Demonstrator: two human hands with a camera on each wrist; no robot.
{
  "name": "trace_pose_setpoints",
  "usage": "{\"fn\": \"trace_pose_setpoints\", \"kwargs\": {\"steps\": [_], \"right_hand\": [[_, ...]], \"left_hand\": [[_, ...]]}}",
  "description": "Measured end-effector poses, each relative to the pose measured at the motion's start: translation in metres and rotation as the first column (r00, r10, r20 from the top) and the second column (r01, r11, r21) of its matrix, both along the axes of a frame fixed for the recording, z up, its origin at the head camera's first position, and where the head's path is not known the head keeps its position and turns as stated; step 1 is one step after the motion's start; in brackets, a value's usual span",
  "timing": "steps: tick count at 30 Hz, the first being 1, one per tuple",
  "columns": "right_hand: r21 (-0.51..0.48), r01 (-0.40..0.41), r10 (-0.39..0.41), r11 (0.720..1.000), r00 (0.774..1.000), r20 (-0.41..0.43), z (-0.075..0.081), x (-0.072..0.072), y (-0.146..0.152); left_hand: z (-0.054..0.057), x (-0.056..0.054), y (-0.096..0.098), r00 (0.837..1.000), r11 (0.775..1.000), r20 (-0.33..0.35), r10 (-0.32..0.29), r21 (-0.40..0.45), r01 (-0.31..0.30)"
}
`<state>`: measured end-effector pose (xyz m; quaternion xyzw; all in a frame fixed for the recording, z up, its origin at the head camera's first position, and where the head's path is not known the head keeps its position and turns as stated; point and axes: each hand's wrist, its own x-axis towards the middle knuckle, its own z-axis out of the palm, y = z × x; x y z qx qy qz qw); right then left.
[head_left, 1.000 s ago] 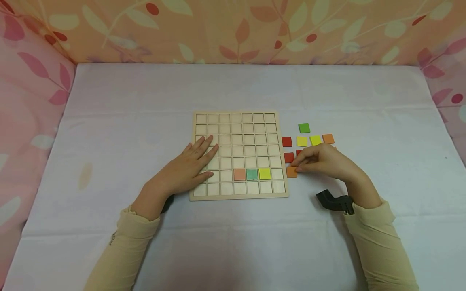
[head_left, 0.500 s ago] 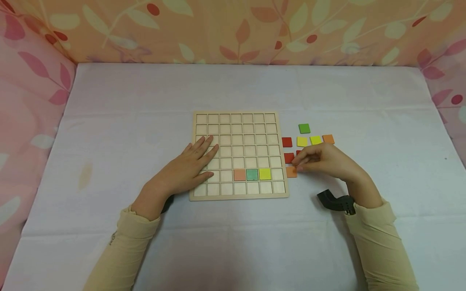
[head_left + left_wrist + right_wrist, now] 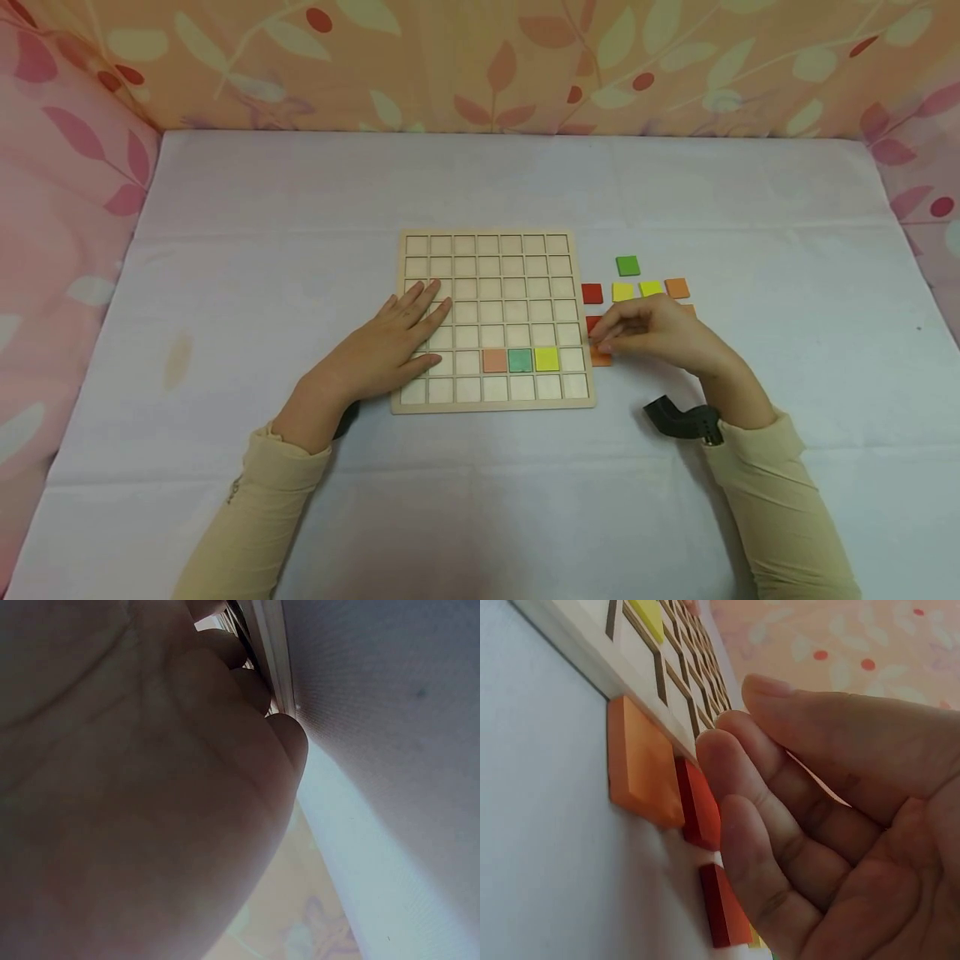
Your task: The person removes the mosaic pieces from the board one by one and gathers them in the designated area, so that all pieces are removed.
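A wooden grid board (image 3: 487,407) lies in the middle of the white table. Salmon (image 3: 494,361), teal (image 3: 520,361) and yellow (image 3: 547,359) square tiles sit side by side in its second row from the front. The left hand (image 3: 382,350) rests spread on the board's left side. Just past the right edge, the right hand (image 3: 660,337) is over loose tiles, fingers loosely bent and thumb near the fingertips. No tile shows between them. In the right wrist view, an orange tile (image 3: 641,765) and a red tile (image 3: 697,802) lie close beside the fingers.
Behind the right hand lie a green tile (image 3: 627,266), another red tile (image 3: 592,293), yellow tiles (image 3: 622,292) and an orange tile (image 3: 677,287). A black wrist mount (image 3: 682,418) juts from the right wrist. Patterned cloth walls (image 3: 495,67) border the table.
The right hand has shifted slightly left toward the board's edge, covering more of the red tile. The left hand and the tiles on the board stay put.
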<state>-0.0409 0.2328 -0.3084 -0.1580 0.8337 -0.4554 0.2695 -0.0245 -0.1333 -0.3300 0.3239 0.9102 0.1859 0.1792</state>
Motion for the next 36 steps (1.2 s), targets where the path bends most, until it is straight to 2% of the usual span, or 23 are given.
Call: {"fn": "trace_pose_setpoints", "kwargs": {"steps": [9, 17, 36], "right_hand": [[-0.049, -0.021, 0.02, 0.999, 0.999, -0.024, 0.001, -0.003, -0.012], [-0.116, -0.044, 0.048, 0.992, 0.998, 0.033, -0.002, -0.008, -0.029], [-0.155, -0.175, 0.178, 0.972, 0.984, 0.002, -0.007, -0.015, -0.065]], "left_hand": [[0.002, 0.0, 0.0, 1.0, 1.0, 0.012, 0.004, -0.014, -0.004], [0.0, -0.001, 0.001, 1.0, 1.0, 0.008, 0.006, -0.023, -0.006], [0.001, 0.0, 0.001, 1.0, 1.0, 0.01, 0.01, -0.009, -0.01]]}}
